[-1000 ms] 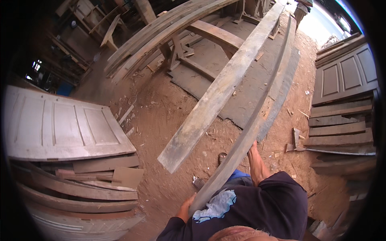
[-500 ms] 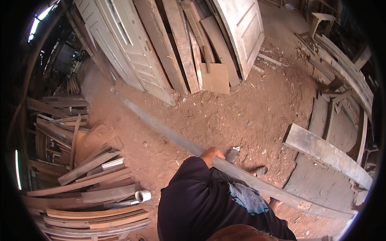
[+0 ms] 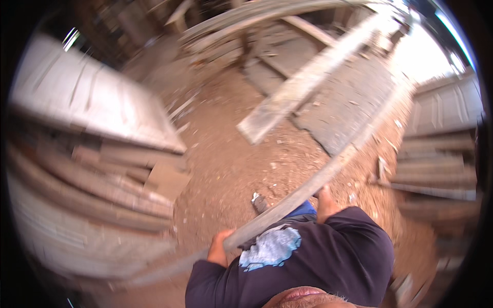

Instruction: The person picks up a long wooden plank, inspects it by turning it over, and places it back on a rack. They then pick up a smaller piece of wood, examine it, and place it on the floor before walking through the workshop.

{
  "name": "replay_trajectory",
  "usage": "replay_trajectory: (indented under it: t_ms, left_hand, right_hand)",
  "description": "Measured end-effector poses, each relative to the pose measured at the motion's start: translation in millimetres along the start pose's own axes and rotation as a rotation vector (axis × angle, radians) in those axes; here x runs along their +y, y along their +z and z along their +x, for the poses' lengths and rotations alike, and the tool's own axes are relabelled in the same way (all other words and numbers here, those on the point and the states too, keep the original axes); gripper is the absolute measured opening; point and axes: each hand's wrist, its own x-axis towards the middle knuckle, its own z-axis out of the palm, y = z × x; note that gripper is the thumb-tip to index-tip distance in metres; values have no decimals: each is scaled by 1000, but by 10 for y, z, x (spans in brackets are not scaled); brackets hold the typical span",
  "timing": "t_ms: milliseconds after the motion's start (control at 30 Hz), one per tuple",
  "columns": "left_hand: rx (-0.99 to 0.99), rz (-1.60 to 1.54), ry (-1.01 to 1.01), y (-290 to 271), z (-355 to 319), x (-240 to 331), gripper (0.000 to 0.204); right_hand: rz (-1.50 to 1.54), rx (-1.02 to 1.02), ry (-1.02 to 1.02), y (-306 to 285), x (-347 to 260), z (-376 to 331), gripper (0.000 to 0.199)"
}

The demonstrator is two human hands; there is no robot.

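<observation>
A long, narrow grey-brown wooden board (image 3: pixel 287 201) crosses in front of my body, from the lower left up to the far right. My left hand (image 3: pixel 224 236) is closed on the board's edge to the left of my shirt. On the other side, my right hand (image 3: pixel 324 193) holds the board along its near edge; its fingers are mostly hidden behind the wood. Both ends of the board are smeared by motion. One of my shoes (image 3: pixel 260 203) shows just beyond the board.
A thick plank (image 3: pixel 303 84) lies ahead over a dark grey slab (image 3: pixel 349 110). A white panelled door (image 3: pixel 97 97) and stacked boards (image 3: pixel 102 179) stand at the left. More timber (image 3: pixel 436 169) is piled at the right. Wood scraps litter the dirt floor (image 3: pixel 221 169).
My view has swung to the right, so the doors and leaning boards now sit at the left and the slab ahead. The board has turned with me. My right hand has come into sight.
</observation>
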Motion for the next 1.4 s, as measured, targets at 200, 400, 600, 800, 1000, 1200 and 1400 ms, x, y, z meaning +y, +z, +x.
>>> replay_trajectory:
  t_ms: [200, 400, 600, 800, 1000, 1200, 1400]
  left_hand:
    - [-79, 35, 88, 425, -516, 482, 48]
    - [-154, 603, 366, 169, 68, -336, 60]
    - [-205, 665, 675, 954, -916, -56, 69]
    - [-145, 854, 741, 776, -1005, -379, 65]
    - [-184, 627, 512, 528, -1131, -685, 43]
    - [-187, 368, 217, 22, -1419, -1009, 43]
    - [-277, 581, 419, -842, -1213, -1574, 56]
  right_hand:
    - [69, -107, -75, -217, -81, -194, 49]
    - [93, -118, -45, -616, -231, -175, 46]
    - [120, -107, -79, -1043, -306, -214, 45]
    - [143, -87, -88, -1510, -159, -317, 44]
    - [162, -13, -116, -2133, 201, -612, 42]
    - [193, 7, -128, -2450, 824, -918, 41]
    - [268, -15, -149, -2618, 1402, -1190, 40]
